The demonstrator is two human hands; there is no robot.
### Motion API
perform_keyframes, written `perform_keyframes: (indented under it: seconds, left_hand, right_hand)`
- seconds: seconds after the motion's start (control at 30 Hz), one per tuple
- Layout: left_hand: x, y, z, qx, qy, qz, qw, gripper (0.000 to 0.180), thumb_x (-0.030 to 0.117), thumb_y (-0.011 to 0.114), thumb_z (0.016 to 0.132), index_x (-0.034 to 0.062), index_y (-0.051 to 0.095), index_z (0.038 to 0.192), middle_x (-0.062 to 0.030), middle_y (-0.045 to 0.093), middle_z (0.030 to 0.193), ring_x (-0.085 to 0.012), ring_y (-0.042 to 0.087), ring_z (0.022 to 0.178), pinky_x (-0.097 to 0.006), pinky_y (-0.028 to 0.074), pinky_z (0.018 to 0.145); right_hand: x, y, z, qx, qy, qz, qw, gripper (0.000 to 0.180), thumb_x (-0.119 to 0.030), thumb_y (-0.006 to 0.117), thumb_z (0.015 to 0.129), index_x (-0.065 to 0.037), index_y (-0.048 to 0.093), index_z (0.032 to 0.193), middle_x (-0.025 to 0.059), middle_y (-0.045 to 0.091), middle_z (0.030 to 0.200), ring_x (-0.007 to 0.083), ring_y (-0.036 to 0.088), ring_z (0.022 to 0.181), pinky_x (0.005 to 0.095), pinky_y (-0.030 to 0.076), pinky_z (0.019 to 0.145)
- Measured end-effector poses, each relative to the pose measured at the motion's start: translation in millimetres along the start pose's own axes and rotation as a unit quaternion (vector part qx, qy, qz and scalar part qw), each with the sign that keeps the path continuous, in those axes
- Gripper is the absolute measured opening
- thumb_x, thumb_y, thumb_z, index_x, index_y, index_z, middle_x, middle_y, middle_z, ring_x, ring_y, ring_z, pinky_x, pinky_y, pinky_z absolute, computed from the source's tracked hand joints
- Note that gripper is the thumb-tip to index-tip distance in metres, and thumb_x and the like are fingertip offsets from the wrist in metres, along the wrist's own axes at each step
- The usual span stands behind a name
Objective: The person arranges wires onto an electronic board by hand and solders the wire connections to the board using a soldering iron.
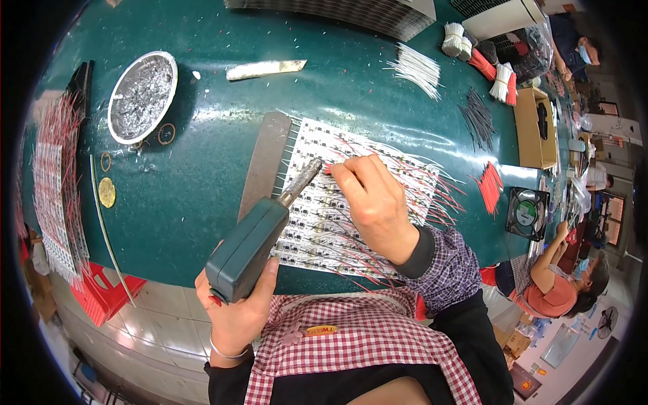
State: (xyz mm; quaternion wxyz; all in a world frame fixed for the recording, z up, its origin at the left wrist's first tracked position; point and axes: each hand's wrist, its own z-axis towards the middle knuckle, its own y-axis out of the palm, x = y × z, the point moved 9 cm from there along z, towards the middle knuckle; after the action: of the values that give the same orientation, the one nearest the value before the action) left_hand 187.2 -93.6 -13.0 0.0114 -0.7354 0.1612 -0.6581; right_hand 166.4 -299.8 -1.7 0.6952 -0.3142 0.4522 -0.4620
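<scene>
I count one soldering iron point(253, 239), one round metal dish point(142, 96), one small fan point(528, 213) (black), two rubber bands point(166, 133).

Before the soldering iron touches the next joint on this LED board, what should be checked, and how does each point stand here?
1. Left hand grips the green soldering iron firmly: ok.
2. Iron tip lies over the white LED board panel: ok.
3. Right hand pinches a red wire right by the tip: ok.
4. Wire end seated on its pad: cannot tell, too small.
5. Fingers well away from the hot tip: not ok, very close.
6. Round solder dish lies on the green table, apart from the panel: ok.
</scene>
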Motion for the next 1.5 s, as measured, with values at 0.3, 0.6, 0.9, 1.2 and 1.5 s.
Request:
perform_keyframes:
  seconds: [0.3, 0.6, 0.9, 1.2, 1.5]
  left_hand:
    - [3.7, 3.1, 3.2, -0.011, 0.009, 0.006, 1.000, 0.018, 0.000, 0.077, 0.076, -0.0039, 0.067, 0.090, -0.0070, 0.067, 0.085, -0.0121, 0.062, 0.072, -0.026, 0.048, 0.064]
    - [0.0, -5.0, -5.9, 0.017, 0.036, 0.057, 0.998, 0.022, 0.002, 0.081, 0.074, -0.0004, 0.069, 0.092, -0.0082, 0.069, 0.086, -0.0145, 0.063, 0.067, -0.027, 0.048, 0.061]
    - [-0.9, -5.0, -3.7, 0.044, -0.026, -0.020, 0.998, 0.020, 0.001, 0.081, 0.073, -0.0016, 0.070, 0.090, -0.0056, 0.069, 0.080, -0.0107, 0.063, 0.067, -0.025, 0.048, 0.060]
    - [2.8, -1.5, -0.7, -0.001, -0.001, 0.008, 1.000, 0.019, 0.001, 0.079, 0.075, -0.0030, 0.069, 0.090, -0.0056, 0.069, 0.081, -0.0101, 0.063, 0.070, -0.025, 0.049, 0.063]
    - [1.3, 3.9, 2.0, -0.011, 0.006, -0.015, 1.000, 0.018, -0.001, 0.077, 0.076, -0.0037, 0.068, 0.091, -0.0075, 0.068, 0.087, -0.0114, 0.063, 0.073, -0.026, 0.049, 0.064]
  right_hand:
    - [-0.5, 0.5, -0.2, -0.003, 0.000, -0.001, 1.000, 0.026, 0.007, 0.067, 0.070, 0.003, 0.066, 0.096, 0.0104, 0.059, 0.086, 0.0238, 0.059, 0.075, 0.0335, 0.050, 0.060]
    - [0.6, -0.8, -1.5, 0.004, 0.004, 0.006, 1.000, 0.028, 0.008, 0.065, 0.069, 0.002, 0.066, 0.097, 0.0111, 0.059, 0.087, 0.0245, 0.059, 0.076, 0.0341, 0.050, 0.061]
    - [2.8, -0.5, -2.2, 0.017, 0.005, 0.024, 1.000, 0.031, 0.010, 0.060, 0.067, 0.001, 0.064, 0.097, 0.0117, 0.059, 0.087, 0.0271, 0.060, 0.078, 0.0360, 0.050, 0.064]
    - [1.8, -1.5, -2.6, 0.019, 0.003, 0.019, 1.000, 0.032, 0.011, 0.061, 0.066, 0.002, 0.065, 0.097, 0.0109, 0.058, 0.086, 0.0260, 0.058, 0.076, 0.0357, 0.049, 0.062]
    - [1.5, -0.6, -2.8, 0.015, 0.004, 0.009, 1.000, 0.032, 0.012, 0.062, 0.067, 0.002, 0.066, 0.097, 0.0103, 0.058, 0.085, 0.0245, 0.057, 0.075, 0.0350, 0.048, 0.061]
